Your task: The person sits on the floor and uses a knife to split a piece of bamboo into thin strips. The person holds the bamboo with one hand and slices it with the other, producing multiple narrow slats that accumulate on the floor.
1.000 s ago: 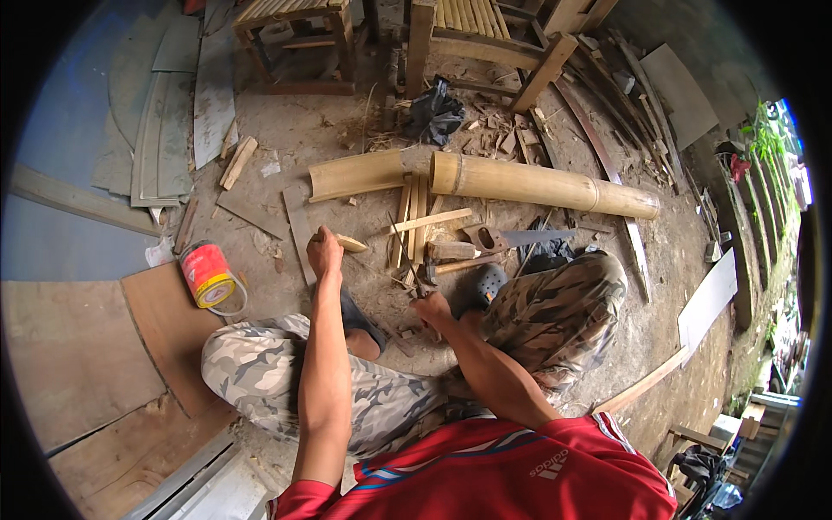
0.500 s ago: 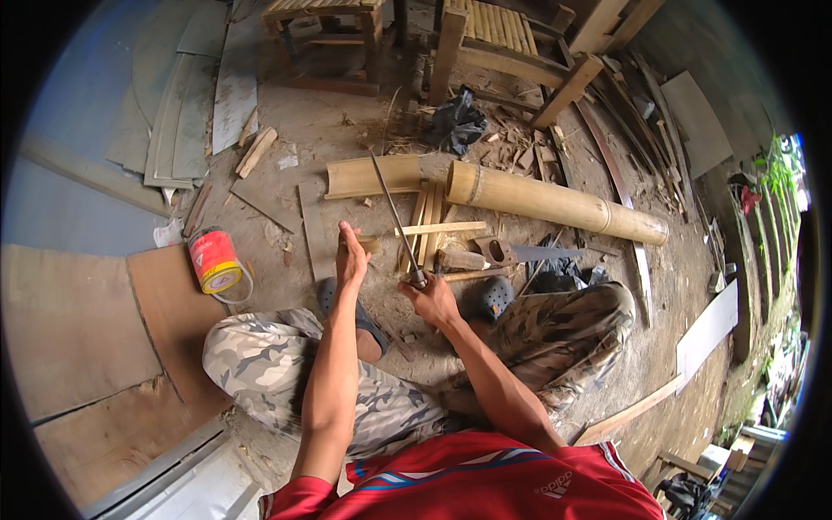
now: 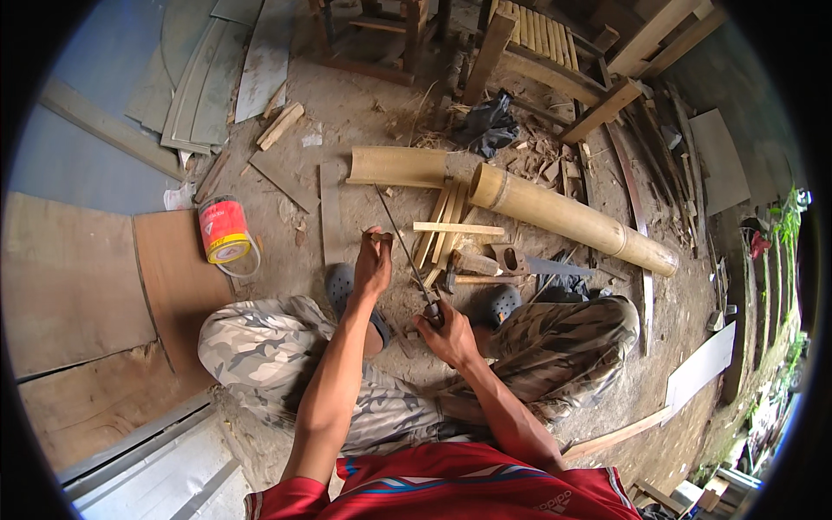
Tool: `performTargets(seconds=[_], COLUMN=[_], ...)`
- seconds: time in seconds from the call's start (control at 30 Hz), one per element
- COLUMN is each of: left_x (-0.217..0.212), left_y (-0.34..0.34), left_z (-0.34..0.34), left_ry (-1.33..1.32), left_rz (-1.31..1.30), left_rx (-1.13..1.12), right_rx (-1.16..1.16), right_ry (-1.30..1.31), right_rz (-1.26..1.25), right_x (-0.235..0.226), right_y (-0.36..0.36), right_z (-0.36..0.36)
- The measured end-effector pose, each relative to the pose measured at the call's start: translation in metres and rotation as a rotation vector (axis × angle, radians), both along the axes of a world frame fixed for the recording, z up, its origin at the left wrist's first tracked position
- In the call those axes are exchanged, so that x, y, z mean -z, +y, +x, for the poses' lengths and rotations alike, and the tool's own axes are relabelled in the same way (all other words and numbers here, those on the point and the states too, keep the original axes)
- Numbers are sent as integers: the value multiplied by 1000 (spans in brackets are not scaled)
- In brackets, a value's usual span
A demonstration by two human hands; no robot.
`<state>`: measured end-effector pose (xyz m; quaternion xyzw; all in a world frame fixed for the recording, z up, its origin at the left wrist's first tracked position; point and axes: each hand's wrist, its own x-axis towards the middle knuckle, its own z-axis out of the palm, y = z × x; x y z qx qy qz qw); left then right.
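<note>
In my right hand (image 3: 449,335) is the handle of a long knife (image 3: 404,245), its narrow dark blade slanting up and left, away from me. My left hand (image 3: 373,267) is closed, left of the blade, around what looks like a short bamboo piece (image 3: 381,236), mostly hidden by the fingers. Beyond the blade lie several thin bamboo strips (image 3: 447,227), one across the others. Right of them are a handsaw (image 3: 542,263) and a hammer (image 3: 481,279). A thick bamboo pole (image 3: 572,217) and a split bamboo half (image 3: 399,166) lie farther off.
A red and yellow can (image 3: 224,230) with a handle stands left. Wooden frames with bamboo slats (image 3: 546,39) stand at the back near a black plastic bag (image 3: 488,124). Flat boards (image 3: 78,286) are on the left. A white panel (image 3: 700,368) lies right.
My right hand and the knife have come nearer me and slightly right. My left hand has shifted right, its fingers now more curled. The view has also moved.
</note>
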<state>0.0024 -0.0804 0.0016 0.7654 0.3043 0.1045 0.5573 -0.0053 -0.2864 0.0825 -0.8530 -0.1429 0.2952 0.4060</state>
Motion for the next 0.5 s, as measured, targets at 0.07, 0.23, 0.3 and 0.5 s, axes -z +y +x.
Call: performTargets(seconds=[0.07, 0.23, 0.3, 0.5], left_x=[-5, 7, 12, 9], left_y=[-1, 3, 0, -8], left_z=[-3, -9, -9, -7], left_ry=[-16, -56, -67, -32], left_rz=[49, 153, 146, 135], left_rx=[1, 12, -2, -8], right_rx=[-10, -28, -31, -35], right_ry=[-16, -14, -9, -25], right_rz=[3, 22, 13, 11], right_x=[3, 9, 10, 19], right_y=[2, 7, 7, 5], right_z=[0, -1, 0, 0])
